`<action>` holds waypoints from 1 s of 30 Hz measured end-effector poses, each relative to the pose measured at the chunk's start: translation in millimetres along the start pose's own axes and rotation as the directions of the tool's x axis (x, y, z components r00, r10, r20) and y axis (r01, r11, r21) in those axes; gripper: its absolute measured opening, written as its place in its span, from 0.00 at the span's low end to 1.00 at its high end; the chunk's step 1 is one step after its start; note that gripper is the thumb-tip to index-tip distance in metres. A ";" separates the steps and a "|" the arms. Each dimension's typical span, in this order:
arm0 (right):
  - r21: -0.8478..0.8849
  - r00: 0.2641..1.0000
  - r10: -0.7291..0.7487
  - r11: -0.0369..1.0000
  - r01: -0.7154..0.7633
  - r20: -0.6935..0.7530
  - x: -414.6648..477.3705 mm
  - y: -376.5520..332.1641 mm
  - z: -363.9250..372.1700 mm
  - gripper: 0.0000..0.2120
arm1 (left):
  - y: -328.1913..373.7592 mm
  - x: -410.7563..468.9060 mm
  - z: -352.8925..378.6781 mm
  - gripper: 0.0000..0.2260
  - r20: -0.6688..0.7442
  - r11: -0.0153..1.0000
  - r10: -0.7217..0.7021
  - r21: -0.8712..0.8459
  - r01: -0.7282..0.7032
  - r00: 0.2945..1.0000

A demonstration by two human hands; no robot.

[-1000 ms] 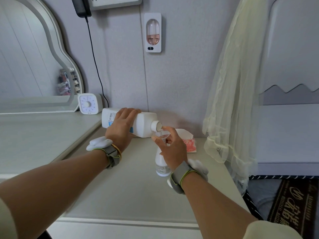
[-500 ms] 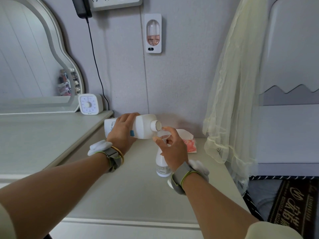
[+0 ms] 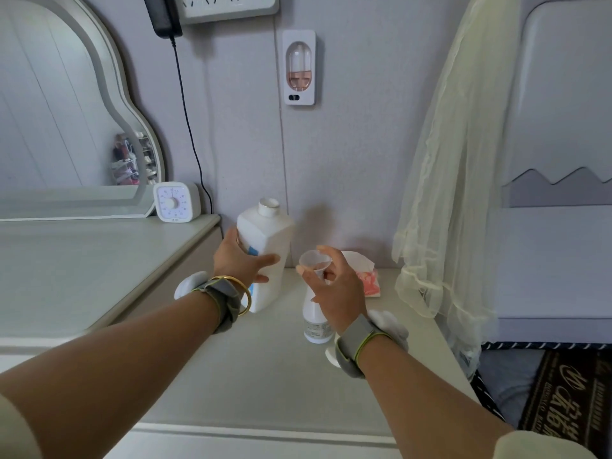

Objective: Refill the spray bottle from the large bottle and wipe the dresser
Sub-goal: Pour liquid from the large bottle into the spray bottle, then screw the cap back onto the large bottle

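Head view: the left hand has its fingers wrapped round the large bottle, which is uncapped and nearly upright with its base at the bench. Just right of it the spray bottle stands on the bench with a clear funnel in its neck. The right hand pinches the funnel's rim with its fingers.

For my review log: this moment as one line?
left hand: grips upright large bottle | right hand: holds funnel on spray bottle | pouring: none
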State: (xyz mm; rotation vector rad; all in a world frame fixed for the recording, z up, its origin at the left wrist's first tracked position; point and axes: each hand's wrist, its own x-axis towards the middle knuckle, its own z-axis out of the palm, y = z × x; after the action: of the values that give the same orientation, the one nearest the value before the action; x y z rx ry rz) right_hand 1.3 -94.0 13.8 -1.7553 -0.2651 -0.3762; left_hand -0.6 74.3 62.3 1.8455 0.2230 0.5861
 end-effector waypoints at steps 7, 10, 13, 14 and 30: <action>-0.017 1.000 0.006 1.000 -0.006 -0.005 -2.6 -4.1 -1.7 0.33 | -6.0 -7.6 15.6 0.25 -0.015 0.975 -0.151 -0.169 0.146 0.988; -0.012 1.000 0.012 1.000 -0.011 0.006 -3.0 -4.4 -2.5 0.36 | -7.2 -2.7 14.5 0.28 -0.063 0.963 -0.188 -0.206 0.172 0.980; 0.000 1.000 0.015 1.000 -0.015 -0.002 -3.7 -5.4 -3.7 0.41 | -8.1 0.9 13.7 0.30 -0.125 0.958 -0.230 -0.202 0.202 0.965; 0.002 1.000 0.015 1.000 -0.015 0.003 -3.6 -5.4 -4.5 0.42 | -7.7 1.7 13.9 0.31 -0.135 0.958 -0.239 -0.191 0.212 0.962; 0.041 0.996 0.024 0.999 -0.028 0.087 -7.1 -2.8 -23.4 0.40 | -31.9 -16.2 18.1 0.63 -0.174 0.961 -0.251 0.071 0.266 0.952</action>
State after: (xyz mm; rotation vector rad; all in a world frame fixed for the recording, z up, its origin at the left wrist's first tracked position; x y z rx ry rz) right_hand -8.8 -116.1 18.0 -1.7345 -0.3101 -0.2743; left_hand -1.3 63.5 23.7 1.8206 0.6020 0.5502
